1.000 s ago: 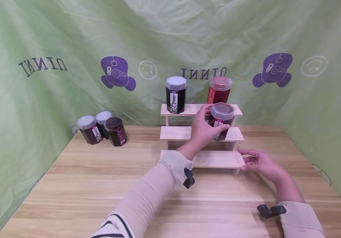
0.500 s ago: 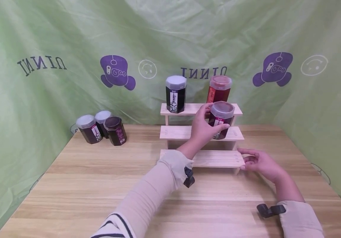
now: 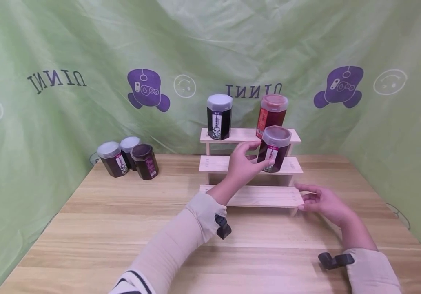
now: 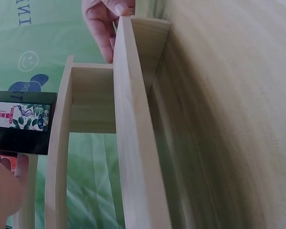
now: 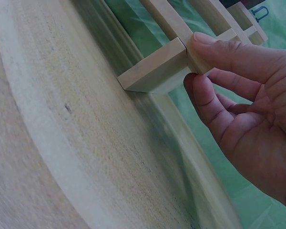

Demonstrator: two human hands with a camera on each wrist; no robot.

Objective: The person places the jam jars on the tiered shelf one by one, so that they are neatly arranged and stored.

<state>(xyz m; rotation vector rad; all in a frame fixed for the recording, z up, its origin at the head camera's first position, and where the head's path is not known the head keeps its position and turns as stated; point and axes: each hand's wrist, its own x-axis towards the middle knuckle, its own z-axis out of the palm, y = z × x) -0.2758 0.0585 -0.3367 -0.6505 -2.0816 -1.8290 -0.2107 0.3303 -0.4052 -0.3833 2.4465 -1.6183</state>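
Overall, a green backdrop (image 3: 287, 49) printed with purple figures and white smiling faces hangs behind the work area. Below it extends a wooden table (image 3: 262, 253). A three-tier rack (image 3: 265, 197) of pale wood stands on the table, its tiers stepping upward toward the backdrop. Two beige sleeves (image 3: 171, 247) enter from the lower edge. The right hand (image 3: 324, 206) grips the right end of the lowest tier, thumb on its upper face and fingers beneath, as the right wrist view shows. The left hand (image 3: 241, 165) is loosened beside the dark jar (image 3: 275, 150), fingers apart at its left side and thumb extended across its front; light contact cannot be confirmed. The dark jar stands on the right part of the middle tier. On the top tier, a white-lidded jar (image 3: 219, 122) occupies the left portion and a red jar (image 3: 270, 119) the right. Three further jars (image 3: 145, 165) are grouped at the left rear of the table. Each wrist carries a black wrist unit (image 3: 223, 227). A pink-and-white label (image 3: 271, 156) faces forward on the dark jar.
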